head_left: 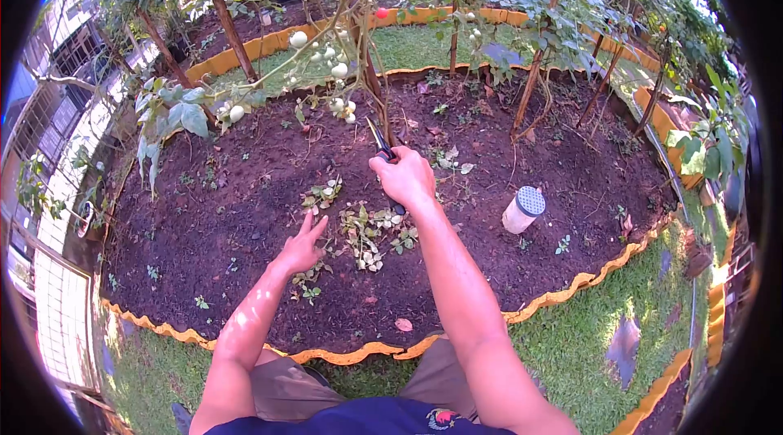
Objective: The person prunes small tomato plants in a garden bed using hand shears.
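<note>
My right hand (407,177) is closed around a pair of pruning shears (380,139), their blades pointing up and away beside the base of a staked tomato plant (359,11). Pale green tomatoes (339,70) hang from that plant, left of the stake. Lower and to the left, my left hand (302,250) hovers over the soil with its fingers spread, holding nothing. Around it lie wilted leaf cuttings (365,233), with another clump of leaves (324,192) just beyond its fingertips.
A canister (522,211) with a perforated blue lid stands tilted on the soil to the right. Wavy orange edging (563,295) borders the bed, with grass (587,337) outside it. Wooden stakes (534,80) with leafy plants rise along the back. A metal fence (53,304) runs along the left.
</note>
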`<state>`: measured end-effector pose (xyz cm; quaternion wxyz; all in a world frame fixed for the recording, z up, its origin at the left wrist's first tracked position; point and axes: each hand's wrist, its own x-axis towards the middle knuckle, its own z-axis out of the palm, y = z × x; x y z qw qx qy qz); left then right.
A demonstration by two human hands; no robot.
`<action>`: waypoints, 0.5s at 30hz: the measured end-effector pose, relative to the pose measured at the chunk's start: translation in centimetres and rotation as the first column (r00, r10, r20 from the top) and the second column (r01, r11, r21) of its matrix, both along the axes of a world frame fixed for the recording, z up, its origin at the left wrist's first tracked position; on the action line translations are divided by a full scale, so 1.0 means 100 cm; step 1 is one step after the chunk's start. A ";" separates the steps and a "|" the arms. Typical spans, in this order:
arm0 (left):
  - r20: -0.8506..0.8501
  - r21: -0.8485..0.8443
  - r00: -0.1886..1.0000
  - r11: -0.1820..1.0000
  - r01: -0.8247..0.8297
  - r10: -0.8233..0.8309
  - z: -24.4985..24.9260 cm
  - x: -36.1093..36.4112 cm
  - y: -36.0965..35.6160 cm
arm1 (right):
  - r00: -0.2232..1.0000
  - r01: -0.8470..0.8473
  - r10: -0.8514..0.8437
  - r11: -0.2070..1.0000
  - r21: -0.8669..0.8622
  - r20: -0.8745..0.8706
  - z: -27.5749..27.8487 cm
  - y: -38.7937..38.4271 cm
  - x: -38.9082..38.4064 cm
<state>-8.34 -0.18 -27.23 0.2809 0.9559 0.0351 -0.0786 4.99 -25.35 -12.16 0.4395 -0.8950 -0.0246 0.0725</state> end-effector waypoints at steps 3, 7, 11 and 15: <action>0.112 0.122 0.982 0.983 0.137 -0.151 -0.006 -0.019 0.000 | 1.000 0.008 -0.008 1.000 0.000 -0.018 0.008 -0.009 0.000; -0.216 -0.283 0.975 0.959 -0.006 -0.057 0.034 -0.003 -0.022 | 0.995 0.089 -0.091 0.992 0.084 0.028 0.012 -0.023 0.009; 0.139 -0.404 0.983 0.900 0.164 -0.116 0.087 0.038 -0.067 | 0.989 0.126 -0.137 0.976 0.180 0.048 0.014 -0.039 0.019; 0.437 -0.220 0.856 0.891 0.398 -0.274 0.187 0.085 -0.123 | 0.984 0.163 -0.175 0.954 0.252 0.025 0.009 -0.057 0.030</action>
